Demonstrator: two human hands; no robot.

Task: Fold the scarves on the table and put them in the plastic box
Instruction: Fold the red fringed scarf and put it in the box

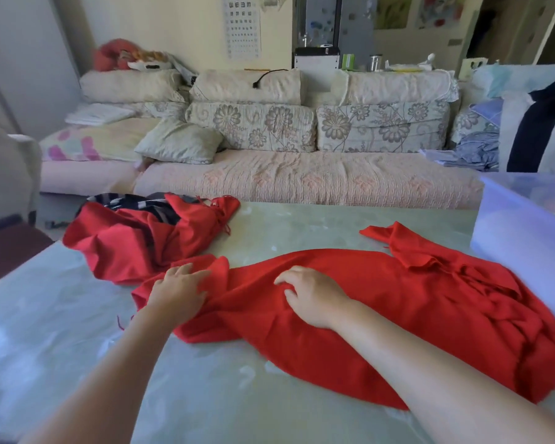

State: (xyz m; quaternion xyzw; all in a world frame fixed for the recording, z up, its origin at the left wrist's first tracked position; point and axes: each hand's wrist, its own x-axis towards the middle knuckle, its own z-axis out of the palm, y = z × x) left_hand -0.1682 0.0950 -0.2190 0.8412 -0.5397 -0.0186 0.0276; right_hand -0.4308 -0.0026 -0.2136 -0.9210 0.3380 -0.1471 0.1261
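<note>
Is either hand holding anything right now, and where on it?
The right hand bunches the red scarf near its middle with curled fingers; the left hand only presses flat on its left end.

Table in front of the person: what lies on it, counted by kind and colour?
Red scarves: 2
Black-and-grey striped scarf: 1
Plastic box: 1
Total: 4
</note>
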